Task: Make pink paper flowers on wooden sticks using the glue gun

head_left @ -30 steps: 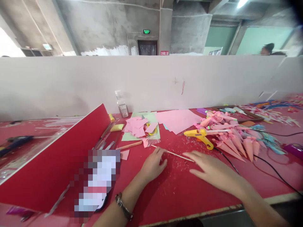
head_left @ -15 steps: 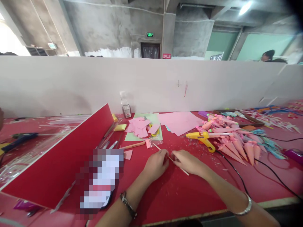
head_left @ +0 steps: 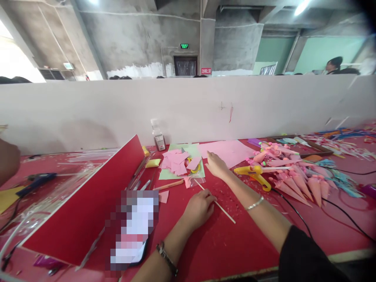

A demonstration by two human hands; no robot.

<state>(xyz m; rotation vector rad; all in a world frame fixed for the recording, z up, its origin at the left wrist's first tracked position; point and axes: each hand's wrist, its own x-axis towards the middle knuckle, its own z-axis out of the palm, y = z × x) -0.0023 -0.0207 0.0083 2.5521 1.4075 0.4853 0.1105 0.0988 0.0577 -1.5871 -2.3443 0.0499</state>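
Fingers closed, my left hand (head_left: 200,208) holds a thin pale stick (head_left: 225,212) that slants over the red table from upper left to lower right. My right hand (head_left: 216,165) reaches farther forward, fingers apart, at the left edge of large pink sheets (head_left: 235,150); nothing shows in it. Left of it, small cut pink papers (head_left: 175,161) lie on a green sheet (head_left: 165,174), beside a yellow ring-shaped item (head_left: 194,165). A small pink piece (head_left: 187,181) sits near the stick's upper end.
A yellow glue gun (head_left: 253,170) lies right, beside a pile of pink cones (head_left: 296,180); its black cord crosses the table. On the left stand a red board (head_left: 85,203) and a blurred phone (head_left: 133,231). A bottle (head_left: 159,137) stands by the white partition (head_left: 117,109). Another person's hand (head_left: 8,160) shows far left.
My right hand has left the stick and moved forward to the pink sheets, its fingers now apart. My left hand still holds the stick. Another person's hand has come farther into view at left.
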